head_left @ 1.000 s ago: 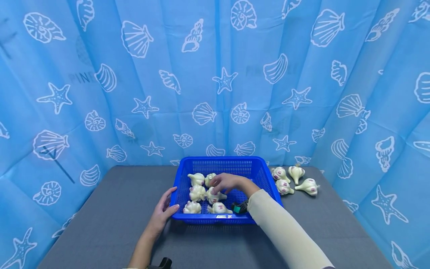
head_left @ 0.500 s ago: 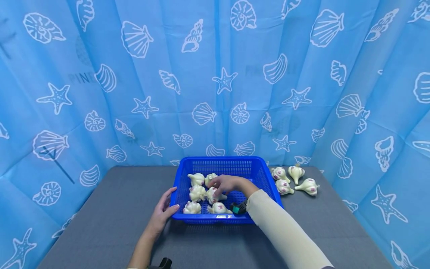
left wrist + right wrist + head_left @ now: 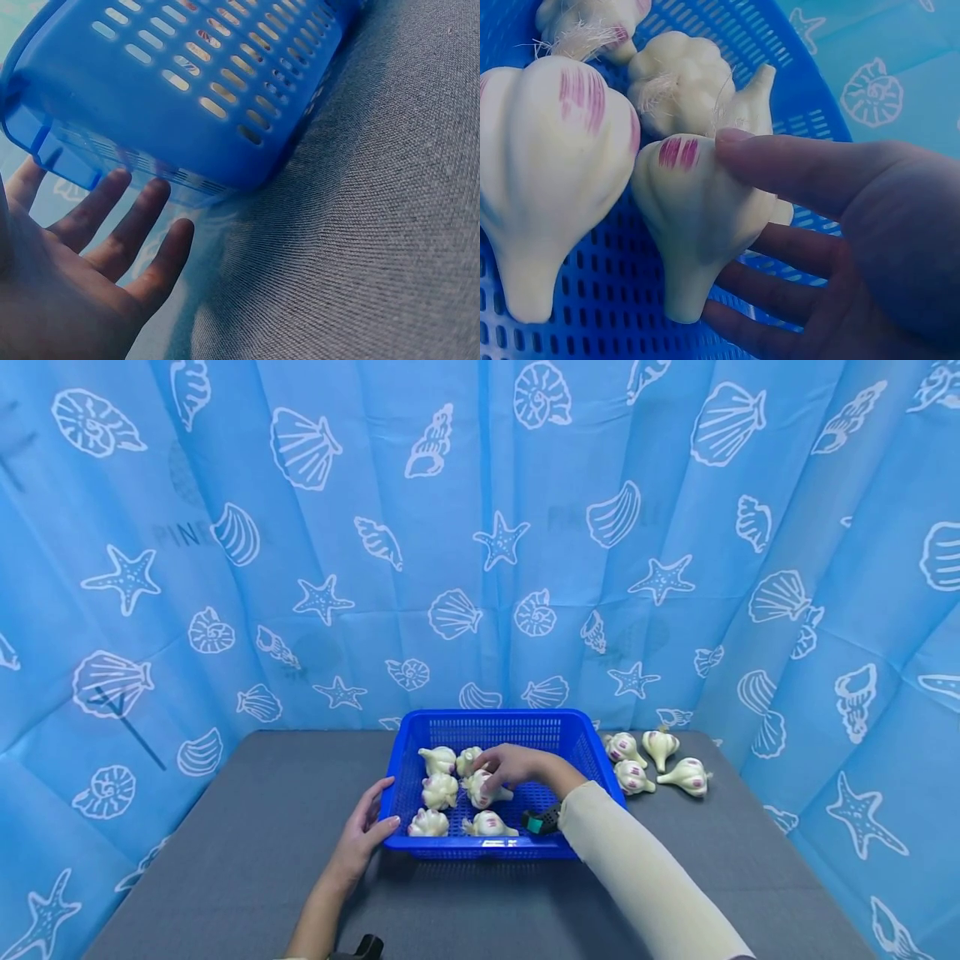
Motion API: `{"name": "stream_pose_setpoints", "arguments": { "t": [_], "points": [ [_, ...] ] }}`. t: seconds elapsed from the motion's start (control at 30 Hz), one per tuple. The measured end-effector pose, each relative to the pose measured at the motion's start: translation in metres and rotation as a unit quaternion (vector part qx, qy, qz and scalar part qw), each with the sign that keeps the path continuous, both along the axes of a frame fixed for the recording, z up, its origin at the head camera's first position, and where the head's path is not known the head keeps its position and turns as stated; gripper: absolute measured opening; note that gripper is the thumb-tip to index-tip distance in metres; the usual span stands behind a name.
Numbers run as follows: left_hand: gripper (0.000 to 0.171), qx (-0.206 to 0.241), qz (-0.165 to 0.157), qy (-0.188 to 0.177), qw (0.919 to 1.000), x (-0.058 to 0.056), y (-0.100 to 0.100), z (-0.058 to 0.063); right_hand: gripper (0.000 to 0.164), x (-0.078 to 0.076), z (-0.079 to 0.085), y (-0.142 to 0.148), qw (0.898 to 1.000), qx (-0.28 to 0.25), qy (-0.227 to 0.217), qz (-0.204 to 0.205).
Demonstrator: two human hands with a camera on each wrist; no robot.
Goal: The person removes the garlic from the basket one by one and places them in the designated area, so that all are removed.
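In the head view, my left hand lies at the left side of a blue plastic basket, thumb on the rim. The left wrist view shows its fingers extended and spread along the outer wall. Inside the basket, my right hand pinches a garlic bulb between thumb and fingers. The right wrist view has this garlic bulb with its purple-streaked root end up and stem down. Another garlic bulb lies beside it. More garlic bulbs fill the basket's left half.
Several garlic bulbs lie on the grey table to the right of the basket. A blue curtain with white shell prints hangs behind. A black strap device is on the right wrist, near the basket's front rim.
The right hand and the garlic bulb in its fingers have shifted slightly right, away from the neighbouring bulb on the left. The left hand and basket have stayed in place.
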State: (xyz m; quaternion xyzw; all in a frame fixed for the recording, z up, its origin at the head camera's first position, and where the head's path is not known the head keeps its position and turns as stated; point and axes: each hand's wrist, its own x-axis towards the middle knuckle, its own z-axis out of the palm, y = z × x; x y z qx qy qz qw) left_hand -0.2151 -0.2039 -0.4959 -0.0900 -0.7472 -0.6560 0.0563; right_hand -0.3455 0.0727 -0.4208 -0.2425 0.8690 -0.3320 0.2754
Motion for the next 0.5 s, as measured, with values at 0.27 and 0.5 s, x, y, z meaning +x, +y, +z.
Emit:
{"name": "stream_pose_setpoints", "arguments": {
  "t": [0.27, 0.5],
  "points": [
    [0.058, -0.004, 0.006, -0.007, 0.9999, 0.000, 0.000, -0.001, 0.049, -0.002, 0.003, 0.010, 1.000, -0.020, 0.008, -0.020],
    [0.058, -0.001, 0.005, -0.011, 0.9999, -0.002, 0.000, -0.004, 0.048, 0.000, 0.008, 0.020, 0.999, -0.030, 0.011, -0.036]
  ]
}}
